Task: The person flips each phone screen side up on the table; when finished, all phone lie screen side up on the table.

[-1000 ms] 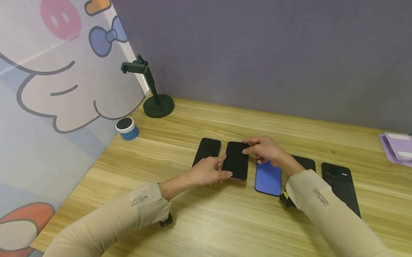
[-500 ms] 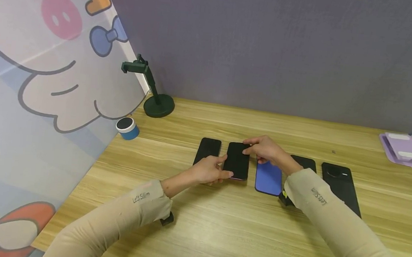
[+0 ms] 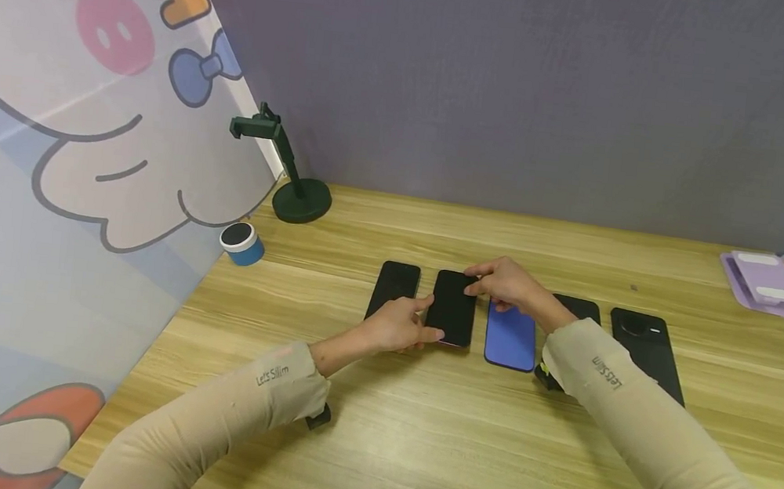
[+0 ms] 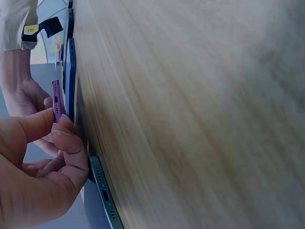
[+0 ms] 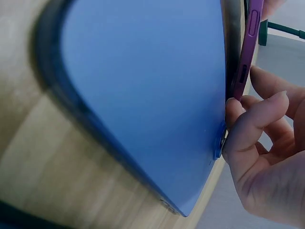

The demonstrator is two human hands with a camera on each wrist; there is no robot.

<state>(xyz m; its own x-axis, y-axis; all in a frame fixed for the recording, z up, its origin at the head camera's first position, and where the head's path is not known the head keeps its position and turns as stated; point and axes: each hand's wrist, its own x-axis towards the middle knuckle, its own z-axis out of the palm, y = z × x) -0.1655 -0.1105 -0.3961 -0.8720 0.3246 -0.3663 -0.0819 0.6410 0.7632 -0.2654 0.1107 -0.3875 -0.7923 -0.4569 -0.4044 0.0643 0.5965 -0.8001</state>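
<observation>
A phone (image 3: pixel 451 313) with a black screen facing up and a purple frame (image 4: pixel 56 100) is held between both hands, slightly raised off the table in the wrist views. My left hand (image 3: pixel 394 324) pinches its lower left corner, thumb on top and curled fingers beneath. At the upper right corner, my right hand (image 3: pixel 505 282) pinches it with thumb and fingers. Left of it lies a black-screened phone (image 3: pixel 393 288) whose edge looks green (image 4: pixel 106 194); my left hand partly covers it. A blue phone (image 3: pixel 511 339), back up, lies just under my right hand.
Two dark phones, one (image 3: pixel 580 308) partly behind the right sleeve and one (image 3: pixel 644 347) beyond it, lie to the right. A dark green phone stand (image 3: pixel 302 201) and a blue jar (image 3: pixel 243 246) stand at the left. A purple folding stand (image 3: pixel 764 284) sits far right.
The purple-framed phone has shifted slightly to the right, and both hands have moved along with it, keeping their hold. The other phones stay in place.
</observation>
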